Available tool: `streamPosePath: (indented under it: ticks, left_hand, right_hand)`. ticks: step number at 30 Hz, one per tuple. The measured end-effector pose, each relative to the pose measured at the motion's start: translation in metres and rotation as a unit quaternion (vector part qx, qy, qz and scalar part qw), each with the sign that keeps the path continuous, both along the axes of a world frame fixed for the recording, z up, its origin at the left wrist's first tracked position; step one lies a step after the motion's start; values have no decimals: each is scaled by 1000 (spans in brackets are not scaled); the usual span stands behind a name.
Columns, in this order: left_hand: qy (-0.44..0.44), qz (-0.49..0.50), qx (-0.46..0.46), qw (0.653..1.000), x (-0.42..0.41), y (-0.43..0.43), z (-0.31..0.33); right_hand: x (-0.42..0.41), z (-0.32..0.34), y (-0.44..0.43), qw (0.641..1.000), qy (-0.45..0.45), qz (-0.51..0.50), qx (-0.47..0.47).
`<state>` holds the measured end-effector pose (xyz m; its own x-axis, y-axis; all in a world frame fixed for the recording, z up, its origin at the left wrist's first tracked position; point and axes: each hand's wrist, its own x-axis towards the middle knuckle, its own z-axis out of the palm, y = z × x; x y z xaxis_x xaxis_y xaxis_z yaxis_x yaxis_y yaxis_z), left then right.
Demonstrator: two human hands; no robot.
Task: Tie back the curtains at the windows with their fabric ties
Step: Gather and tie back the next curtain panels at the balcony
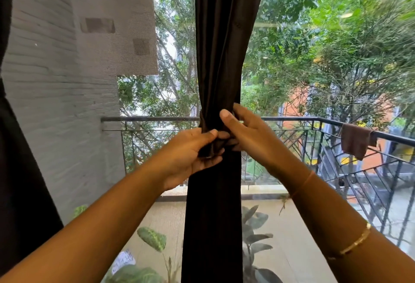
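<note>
One gathered curtain hangs mid-window, with a second curtain left of it. At its cinched waist, the left hand pinches the single fabric tie wrapped there. The right hand grips the gathered curtain just beside it, fingers curled.

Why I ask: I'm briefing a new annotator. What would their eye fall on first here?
A dark curtain hangs down the middle, cinched at its waist by a fabric tie. There the left hand pinches the tie's end while the right hand holds the gathered curtain. Behind, at right, a brown cloth drapes over the black balcony railing.
</note>
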<state>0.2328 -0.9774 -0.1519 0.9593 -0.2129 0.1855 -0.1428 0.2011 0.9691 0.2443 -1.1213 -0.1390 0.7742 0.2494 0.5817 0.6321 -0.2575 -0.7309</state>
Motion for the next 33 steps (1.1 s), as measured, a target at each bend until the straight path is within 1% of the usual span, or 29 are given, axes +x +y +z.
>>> streamPosePath:
  ticks: [1,2,4,5,6,7,9,10,12,13,15,17,18,19,20,21,22,23,25,26,28,31,32,33]
  left_hand:
    - [-21,32,44,998,0,-2,-1]
    - [-37,54,77,995,0,-4,-2]
    - [-74,81,136,985,-1,-9,-4]
    - [-96,94,175,975,-2,-11,-5]
    - [-117,101,215,964,-3,-13,-6]
    - [-136,100,249,954,-4,-14,-5]
    - [-163,80,298,937,-6,-15,-4]
    - [-165,68,321,930,-7,-14,-3]
    - [-149,57,360,919,-8,-11,1]
    - [-141,55,368,918,-8,-8,3]
    - [-123,51,346,929,-6,-2,8]
    - [-97,33,281,954,-4,2,13]
    - [-97,37,251,962,-5,3,17]
    - [-117,62,236,963,-5,3,19]
    - [-156,106,243,952,-5,3,22]
    - [-208,158,274,926,-6,3,25]
    - [-262,204,321,887,-8,2,27]
    - [-317,239,375,838,-9,2,30]
    - [-414,264,462,739,-10,1,34]
    - [-442,262,491,704,-9,1,35]
    - [-458,259,543,654,-6,0,41]
    - [-447,256,633,578,0,2,48]
    - [-436,252,659,559,1,2,51]
    - [-419,247,681,547,1,2,54]
  right_hand:
    - [2,-1,-1,996,-61,-59,-8]
    - [3,-4,-2,983,-132,-125,-16]
    - [-1,-6,0,938,-260,-228,-23]
    - [-4,-7,2,925,-290,-245,-30]
    - [-5,-7,5,924,-295,-241,-47]
    - [-4,-6,8,929,-280,-229,-77]
    - [0,-3,12,941,-215,-209,-159]
    - [1,0,13,945,-185,-192,-190]
    - [2,6,10,949,-161,-161,-217]
    - [2,9,8,954,-150,-147,-214]
    - [2,14,2,976,-111,-118,-145]
    - [1,19,-3,992,-75,-82,-57]
    - [1,21,-4,994,-72,-70,-38]
    - [0,22,-6,995,-74,-59,-34]
    - [0,23,-7,995,-77,-48,-31]
    - [-1,24,-7,996,-79,-41,-29]
    - [-1,25,-8,995,-85,-40,-33]
    - [-2,26,-9,994,-93,-46,-41]
    - [-3,27,-11,992,-104,-56,-51]
    - [-4,28,-13,992,-103,-56,-49]
    - [-7,30,-15,992,-105,-56,-49]
    - [-12,30,-15,985,-132,-86,-64]
    - [-12,30,-16,983,-140,-95,-64]
    - [-13,30,-16,982,-147,-98,-61]
